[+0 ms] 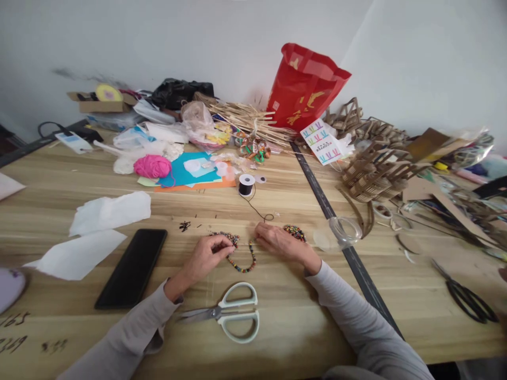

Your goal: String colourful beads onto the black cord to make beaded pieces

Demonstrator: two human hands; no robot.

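A strand of small multicoloured beads [242, 271] hangs in a U-shaped curve between my hands, low over the tabletop. My left hand [205, 258] pinches it near its left end, thumb against forefinger. At the other end, the fingers of my right hand [282, 241] are closed on the strand; their tips are partly hidden. More beads [225, 236] lie just behind my left fingers, and a bead pile [295, 232] shows beyond my right hand. Behind the hands stands a spool of black cord [246, 185], its loose end running toward my right hand.
White-handled scissors [238, 312] lie in front of my hands. To the left are a black phone [131, 269] and white paper pieces [111, 211]. Clear round lids [345, 233] sit at right, black scissors [467, 295] farther right. Craft supplies and a red bag [304, 89] line the back.
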